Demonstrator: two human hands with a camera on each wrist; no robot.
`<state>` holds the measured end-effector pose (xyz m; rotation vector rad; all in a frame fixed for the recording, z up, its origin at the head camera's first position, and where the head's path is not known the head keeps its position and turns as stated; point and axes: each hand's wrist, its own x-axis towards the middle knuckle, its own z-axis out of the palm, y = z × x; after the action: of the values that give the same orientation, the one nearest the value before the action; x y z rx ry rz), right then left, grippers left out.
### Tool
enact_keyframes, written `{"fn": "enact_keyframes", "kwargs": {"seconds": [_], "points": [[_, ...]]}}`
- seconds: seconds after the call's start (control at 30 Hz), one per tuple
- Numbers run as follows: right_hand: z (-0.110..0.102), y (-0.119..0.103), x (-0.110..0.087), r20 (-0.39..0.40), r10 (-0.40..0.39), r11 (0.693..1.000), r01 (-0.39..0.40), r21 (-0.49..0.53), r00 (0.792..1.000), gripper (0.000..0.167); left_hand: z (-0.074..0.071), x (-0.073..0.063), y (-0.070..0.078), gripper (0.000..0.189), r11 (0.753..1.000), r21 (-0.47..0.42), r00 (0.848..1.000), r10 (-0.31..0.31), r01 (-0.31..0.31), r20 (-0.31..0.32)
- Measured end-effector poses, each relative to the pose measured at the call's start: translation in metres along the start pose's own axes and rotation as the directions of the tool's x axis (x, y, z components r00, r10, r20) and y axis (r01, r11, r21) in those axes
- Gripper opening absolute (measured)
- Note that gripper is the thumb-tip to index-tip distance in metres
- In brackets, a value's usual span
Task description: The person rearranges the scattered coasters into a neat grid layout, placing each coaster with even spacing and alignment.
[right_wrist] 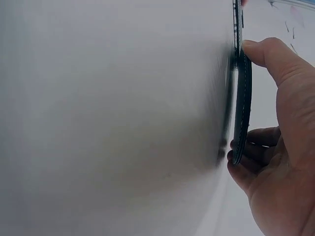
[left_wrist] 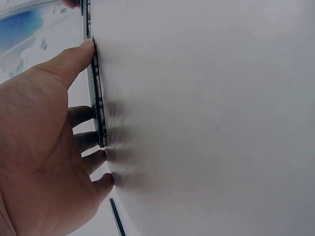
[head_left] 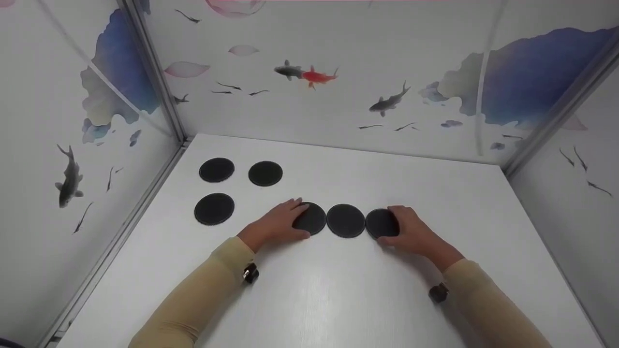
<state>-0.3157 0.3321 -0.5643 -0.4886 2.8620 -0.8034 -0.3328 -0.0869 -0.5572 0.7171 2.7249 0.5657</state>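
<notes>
Three round black coasters form a row touching or nearly touching edge to edge in the head view. My left hand [head_left: 280, 224] holds the left coaster [head_left: 313, 220] between thumb and fingers. In the left wrist view that coaster [left_wrist: 96, 93] lies flat on the table, the thumb at its near edge. Between the hands is the middle coaster [head_left: 346, 221]. My right hand [head_left: 416, 232] grips the right coaster [head_left: 382, 223] by its rim. The right wrist view shows this coaster [right_wrist: 242, 108] tilted, its outer side raised off the table, with stitching along its edge.
Three more black coasters lie at the back left: one at the far corner [head_left: 216, 169], one to its right [head_left: 265, 173] and one nearer me [head_left: 214, 209]. The white table [head_left: 309, 299] is bordered by printed panels [head_left: 338, 38] at the back and both sides.
</notes>
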Motion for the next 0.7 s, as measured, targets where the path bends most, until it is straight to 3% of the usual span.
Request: {"fn": "enact_keyframes", "kwargs": {"seconds": [0.7], "points": [[0.0004,-0.001,-0.0004,0.015,-0.029,0.999,0.03,-0.034,0.999,0.101,-0.0007,-0.0008,-0.0001,0.087,1.0,-0.006,1.0,0.026,-0.026,-0.011]]}}
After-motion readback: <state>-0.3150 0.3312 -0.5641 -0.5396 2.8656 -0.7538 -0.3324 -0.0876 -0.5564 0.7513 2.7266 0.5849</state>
